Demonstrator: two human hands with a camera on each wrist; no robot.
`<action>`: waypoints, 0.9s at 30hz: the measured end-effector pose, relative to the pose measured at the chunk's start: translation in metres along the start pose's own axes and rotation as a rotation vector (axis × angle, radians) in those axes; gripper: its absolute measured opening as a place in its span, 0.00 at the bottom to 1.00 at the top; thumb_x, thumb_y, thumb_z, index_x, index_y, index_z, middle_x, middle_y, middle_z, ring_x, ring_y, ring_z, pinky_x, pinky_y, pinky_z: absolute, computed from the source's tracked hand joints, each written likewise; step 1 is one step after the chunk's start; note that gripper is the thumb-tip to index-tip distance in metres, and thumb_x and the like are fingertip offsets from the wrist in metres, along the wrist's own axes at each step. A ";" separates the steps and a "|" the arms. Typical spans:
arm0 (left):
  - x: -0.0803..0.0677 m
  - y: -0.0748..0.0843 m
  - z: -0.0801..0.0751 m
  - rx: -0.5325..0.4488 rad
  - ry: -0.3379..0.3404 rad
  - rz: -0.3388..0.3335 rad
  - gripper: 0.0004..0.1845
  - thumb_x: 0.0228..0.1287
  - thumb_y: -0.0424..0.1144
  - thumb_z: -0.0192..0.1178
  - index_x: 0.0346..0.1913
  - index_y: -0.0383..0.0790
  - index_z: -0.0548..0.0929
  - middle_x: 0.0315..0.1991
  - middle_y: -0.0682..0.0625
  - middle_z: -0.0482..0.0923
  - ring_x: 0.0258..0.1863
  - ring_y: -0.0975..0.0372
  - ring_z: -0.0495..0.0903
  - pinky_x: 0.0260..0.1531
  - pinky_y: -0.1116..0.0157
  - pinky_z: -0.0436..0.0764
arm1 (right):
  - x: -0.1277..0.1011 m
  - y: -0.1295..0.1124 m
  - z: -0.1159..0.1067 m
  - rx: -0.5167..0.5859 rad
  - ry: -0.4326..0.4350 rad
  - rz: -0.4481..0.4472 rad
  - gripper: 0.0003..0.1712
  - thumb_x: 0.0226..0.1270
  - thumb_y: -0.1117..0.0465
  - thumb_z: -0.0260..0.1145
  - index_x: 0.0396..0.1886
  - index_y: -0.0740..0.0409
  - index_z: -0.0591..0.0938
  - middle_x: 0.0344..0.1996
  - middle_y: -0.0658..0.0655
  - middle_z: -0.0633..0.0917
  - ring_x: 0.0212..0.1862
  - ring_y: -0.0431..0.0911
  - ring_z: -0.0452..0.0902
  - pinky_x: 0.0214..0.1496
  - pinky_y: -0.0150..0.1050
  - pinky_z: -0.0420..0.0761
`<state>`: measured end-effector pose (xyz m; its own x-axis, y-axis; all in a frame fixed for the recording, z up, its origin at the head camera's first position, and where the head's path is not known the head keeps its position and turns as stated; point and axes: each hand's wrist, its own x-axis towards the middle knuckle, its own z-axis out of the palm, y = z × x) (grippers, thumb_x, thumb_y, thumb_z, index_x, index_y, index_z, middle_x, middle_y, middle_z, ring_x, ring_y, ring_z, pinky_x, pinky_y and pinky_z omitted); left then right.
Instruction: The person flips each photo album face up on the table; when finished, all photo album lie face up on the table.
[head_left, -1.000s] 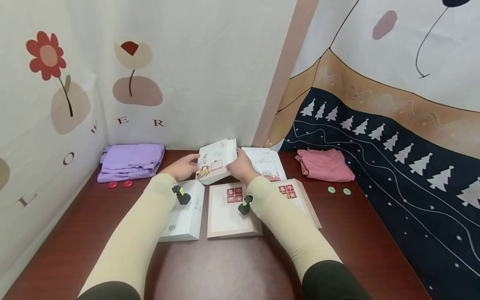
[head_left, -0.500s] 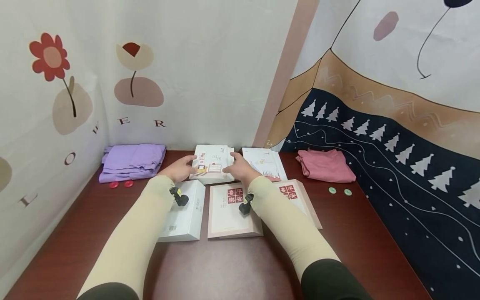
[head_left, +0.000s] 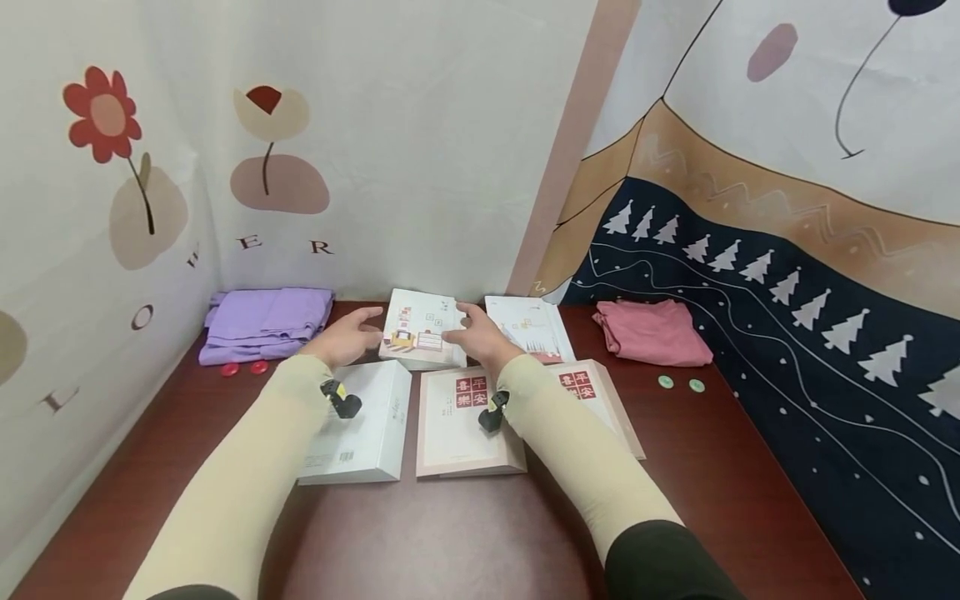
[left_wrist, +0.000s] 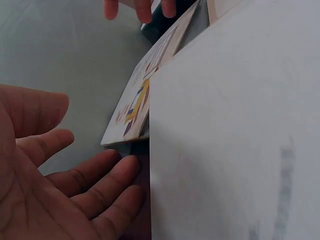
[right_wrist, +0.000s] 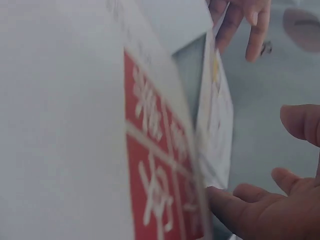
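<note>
An illustrated white book (head_left: 422,329) lies at the back of the table, turned slightly. To its left my left hand (head_left: 347,337) is apart from it, fingers spread and relaxed. At its right edge is my right hand (head_left: 482,335), thumb and fingers loosely extended, thumb overlapping the cover in the head view. In the left wrist view, the left fingers (left_wrist: 95,185) hold nothing beside the book's corner. The right wrist view shows the right fingertips (right_wrist: 225,197) right at the book's end. A thick white book (head_left: 360,421) lies below my left wrist.
Two books with red square characters, one in the middle (head_left: 465,425) and one to its right (head_left: 592,400), lie in front. Another illustrated book (head_left: 531,327) is at the back. Folded purple cloth (head_left: 266,325) with red discs (head_left: 245,368) is left; folded pink cloth (head_left: 654,332) with green discs (head_left: 681,383) right.
The illustrated book, earlier tilted up between both hands, has come down flat and turned slightly. My left hand has let go and moved left; the right hand has stayed at its edge.
</note>
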<state>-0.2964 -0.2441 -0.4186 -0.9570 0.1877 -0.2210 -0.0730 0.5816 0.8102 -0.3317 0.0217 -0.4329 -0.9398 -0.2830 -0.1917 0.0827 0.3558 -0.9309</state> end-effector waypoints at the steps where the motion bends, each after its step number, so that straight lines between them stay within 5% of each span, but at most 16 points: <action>1: -0.003 -0.001 -0.002 0.003 0.015 -0.001 0.37 0.82 0.38 0.49 0.86 0.37 0.48 0.76 0.26 0.63 0.73 0.36 0.70 0.73 0.40 0.69 | -0.003 -0.002 0.001 0.009 -0.008 -0.016 0.46 0.73 0.58 0.70 0.85 0.47 0.60 0.81 0.65 0.64 0.81 0.61 0.60 0.80 0.56 0.65; 10: -0.042 -0.024 -0.016 0.019 0.069 0.003 0.37 0.84 0.44 0.50 0.86 0.40 0.48 0.79 0.28 0.60 0.77 0.34 0.60 0.73 0.33 0.63 | -0.038 -0.012 0.016 -0.047 -0.102 -0.072 0.46 0.72 0.53 0.73 0.84 0.46 0.63 0.79 0.65 0.68 0.76 0.61 0.69 0.72 0.58 0.76; 18: -0.077 -0.046 -0.015 0.071 0.126 0.053 0.35 0.82 0.37 0.52 0.83 0.29 0.53 0.75 0.22 0.60 0.75 0.29 0.62 0.71 0.32 0.66 | -0.070 -0.009 0.039 -0.065 -0.217 -0.087 0.46 0.70 0.52 0.74 0.83 0.51 0.65 0.77 0.70 0.68 0.70 0.62 0.75 0.63 0.54 0.84; 27: -0.109 -0.066 -0.009 0.079 0.111 -0.053 0.39 0.80 0.38 0.56 0.83 0.29 0.50 0.74 0.19 0.58 0.71 0.28 0.64 0.65 0.34 0.75 | -0.098 -0.008 0.060 -0.086 -0.311 -0.131 0.46 0.67 0.55 0.76 0.82 0.52 0.66 0.72 0.72 0.73 0.67 0.58 0.79 0.60 0.44 0.84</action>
<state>-0.1896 -0.3102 -0.4427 -0.9778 0.0691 -0.1977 -0.1062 0.6500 0.7525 -0.2199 -0.0065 -0.4256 -0.7936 -0.5842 -0.1697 -0.0728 0.3681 -0.9269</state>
